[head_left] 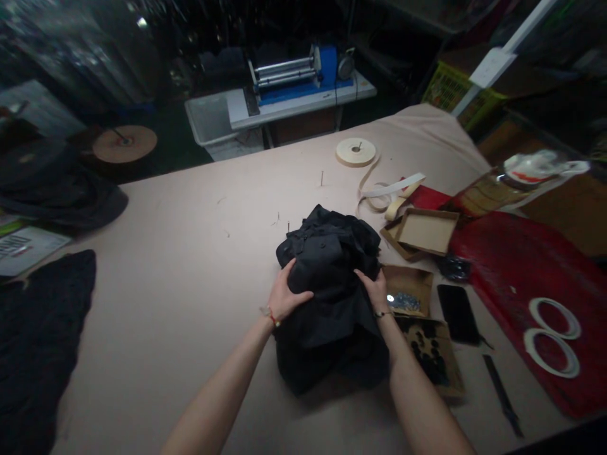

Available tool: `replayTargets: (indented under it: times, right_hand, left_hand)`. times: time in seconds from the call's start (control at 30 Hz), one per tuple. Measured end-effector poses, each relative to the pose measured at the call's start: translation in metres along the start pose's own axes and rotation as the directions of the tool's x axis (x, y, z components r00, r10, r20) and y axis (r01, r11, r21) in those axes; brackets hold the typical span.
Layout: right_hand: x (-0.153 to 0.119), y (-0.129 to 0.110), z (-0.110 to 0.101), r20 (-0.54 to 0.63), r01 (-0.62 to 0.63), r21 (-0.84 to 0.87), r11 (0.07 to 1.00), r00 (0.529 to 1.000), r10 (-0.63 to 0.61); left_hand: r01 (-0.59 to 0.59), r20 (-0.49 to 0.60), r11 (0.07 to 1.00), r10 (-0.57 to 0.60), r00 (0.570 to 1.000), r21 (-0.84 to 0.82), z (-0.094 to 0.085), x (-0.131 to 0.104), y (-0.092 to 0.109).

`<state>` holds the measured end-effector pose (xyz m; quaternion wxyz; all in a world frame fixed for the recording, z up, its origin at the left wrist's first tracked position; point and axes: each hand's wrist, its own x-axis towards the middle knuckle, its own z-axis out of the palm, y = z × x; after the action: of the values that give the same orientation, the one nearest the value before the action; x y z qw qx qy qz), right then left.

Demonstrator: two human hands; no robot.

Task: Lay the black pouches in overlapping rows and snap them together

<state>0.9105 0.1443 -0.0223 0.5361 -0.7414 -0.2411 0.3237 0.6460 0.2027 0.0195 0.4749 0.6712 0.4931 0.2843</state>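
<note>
Two hands press on a heap of black garments at the middle of the pale table: the left hand cups its left side, fingers curled over the cloth, and the right hand grips its right edge. At three o'clock, just beside the heap, sit small cardboard boxes, apparently holding buttons, then a dark phone. At one o'clock lies a tape roll. At nine o'clock, well apart, lies more dark cloth.
</note>
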Motion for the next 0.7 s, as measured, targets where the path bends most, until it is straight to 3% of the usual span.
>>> replayTargets:
  times: [0.1,0.2,0.3,0.37,0.43,0.5,0.57,0.6,0.7]
  right_hand:
    - [0.017,-0.008,0.012,-0.12,-0.009,-0.03,1.0,0.993,0.005]
    - [0.046,-0.027,0.025,-0.156,0.006,-0.099,0.995,0.988,-0.021]
    - [0.071,-0.057,0.023,-0.128,0.007,-0.254,0.967,0.991,-0.041]
    - [0.081,-0.082,0.014,-0.175,0.088,-0.416,0.905,0.969,-0.175]
    - [0.087,-0.109,0.008,-0.181,0.223,-0.549,0.805,0.909,-0.375]
    - [0.092,-0.135,0.013,-0.036,0.338,-0.592,0.732,0.896,-0.443]
    - [0.094,-0.155,0.031,0.223,0.378,-0.599,0.706,0.926,-0.305]
    - [0.093,-0.162,0.043,0.331,0.383,-0.616,0.688,0.919,-0.215]
    - [0.084,-0.17,0.079,0.456,0.42,-0.676,0.605,0.884,-0.104]
  left_hand:
    - [-0.037,0.087,0.999,0.039,0.995,-0.029,0.0,0.048,0.002]
    - [-0.047,0.134,0.998,0.052,0.99,-0.038,0.005,0.093,0.006]
    - [-0.019,0.07,0.998,0.015,0.997,0.057,0.01,0.119,0.011]
    - [-0.002,-0.015,0.984,0.005,1.0,0.18,0.013,0.122,0.014]
    - [-0.021,-0.069,0.957,0.042,0.997,0.288,0.012,0.112,0.013]
    - [-0.053,-0.099,0.935,0.093,0.991,0.352,0.008,0.091,0.011]
    - [-0.059,-0.137,0.919,0.121,0.983,0.389,0.001,0.06,0.008]
    - [-0.052,-0.159,0.915,0.125,0.979,0.401,-0.004,0.041,0.007]
    - [-0.035,-0.209,0.912,0.131,0.969,0.409,-0.025,-0.019,0.001]
